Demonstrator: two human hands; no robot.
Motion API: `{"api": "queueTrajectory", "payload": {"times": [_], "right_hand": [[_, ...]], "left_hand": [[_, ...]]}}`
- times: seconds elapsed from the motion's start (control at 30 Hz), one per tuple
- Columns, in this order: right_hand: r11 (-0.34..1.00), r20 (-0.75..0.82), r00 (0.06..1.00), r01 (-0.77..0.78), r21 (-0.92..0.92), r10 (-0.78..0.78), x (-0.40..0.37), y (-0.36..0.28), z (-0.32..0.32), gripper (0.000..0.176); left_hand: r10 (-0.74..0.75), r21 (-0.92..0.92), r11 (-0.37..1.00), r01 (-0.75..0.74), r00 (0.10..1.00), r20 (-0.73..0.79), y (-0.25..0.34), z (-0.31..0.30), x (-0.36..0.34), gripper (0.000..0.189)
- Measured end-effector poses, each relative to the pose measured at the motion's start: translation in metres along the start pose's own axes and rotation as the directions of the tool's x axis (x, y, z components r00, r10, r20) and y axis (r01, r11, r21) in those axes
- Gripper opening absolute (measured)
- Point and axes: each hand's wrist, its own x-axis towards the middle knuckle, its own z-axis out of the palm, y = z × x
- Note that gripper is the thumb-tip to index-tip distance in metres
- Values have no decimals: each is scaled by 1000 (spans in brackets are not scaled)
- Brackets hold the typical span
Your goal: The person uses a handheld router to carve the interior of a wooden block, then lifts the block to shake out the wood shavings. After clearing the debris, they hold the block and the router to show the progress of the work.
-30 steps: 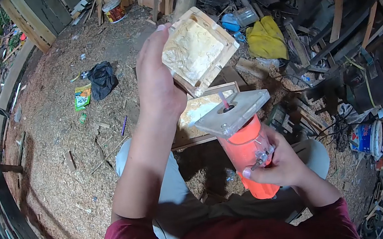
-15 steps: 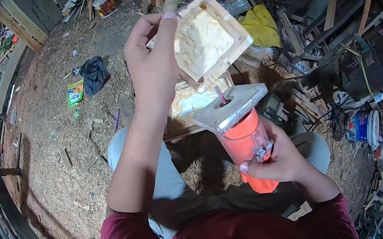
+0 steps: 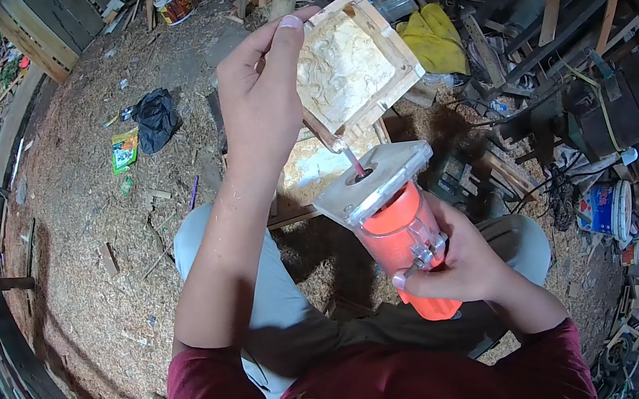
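My left hand (image 3: 263,85), closed, grips the left edge of a square wooden tray (image 3: 393,36) with a rough, hollowed inside, held up and tilted toward me. Below it, my right hand (image 3: 472,268) is wrapped round an orange trim router (image 3: 425,299), with the thumb near its metal clamp. The router's flat, clear base (image 3: 404,161) faces up, and its thin bit (image 3: 354,163) points at the tray's lower corner, with the tip right at that corner. Behind the router, a pale wooden piece (image 3: 304,173) lies low before my knees, partly hidden.
Shavings cover the ground (image 3: 99,255). A black plastic bag (image 3: 156,123) and a green packet (image 3: 125,151) lie to the left. At the right are a yellow cloth (image 3: 435,44), scrap wood, a dark machine (image 3: 626,111) with cables, and a blue-and-white bucket (image 3: 607,210).
The tray has turned so more of its hollow faces me. The router has shifted slightly left, bringing its bit to the tray's lower corner. Both hands keep their grip.
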Motion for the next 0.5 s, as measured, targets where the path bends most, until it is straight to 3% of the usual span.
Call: {"api": "queueTrajectory", "payload": {"times": [0.5], "right_hand": [[999,-6,1000,4,-44,-4,3,1,0,71]], "left_hand": [[-55,56,997,54,998,18,1,3,-4,32]]}}
